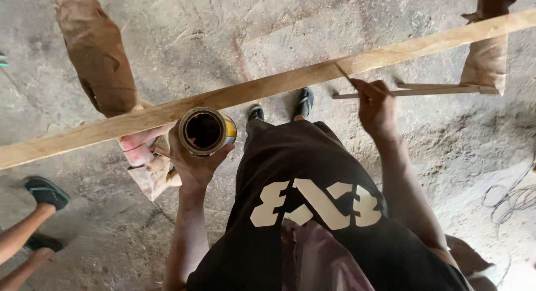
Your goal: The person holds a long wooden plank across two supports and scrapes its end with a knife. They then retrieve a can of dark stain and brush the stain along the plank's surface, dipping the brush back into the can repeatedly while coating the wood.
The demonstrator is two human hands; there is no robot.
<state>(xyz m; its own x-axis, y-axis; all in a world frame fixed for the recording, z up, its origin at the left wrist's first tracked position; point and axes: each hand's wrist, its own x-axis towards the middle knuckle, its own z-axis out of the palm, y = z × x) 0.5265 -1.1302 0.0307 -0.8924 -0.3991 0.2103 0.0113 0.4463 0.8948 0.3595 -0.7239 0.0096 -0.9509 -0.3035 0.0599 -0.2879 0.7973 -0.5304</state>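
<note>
The left hand (192,165) cups an open round tin (205,131) from below, its grip wrapped about the can just under the long wooden plank (268,84); the right hand (377,107) pinches a thin brush (345,76) whose tip touches the plank's edge; another person's sandalled feet (46,191) stand at the left on the concrete floor (312,23).

long wooden plank (268,84) barring the way across, open floor (195,34) beyond, wrapped supports (97,56) either side

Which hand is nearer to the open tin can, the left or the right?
The left. The left hand holds the open tin can from below, just under the long wooden plank. The right hand is far off to the side, holding a thin stick against the plank.
</note>
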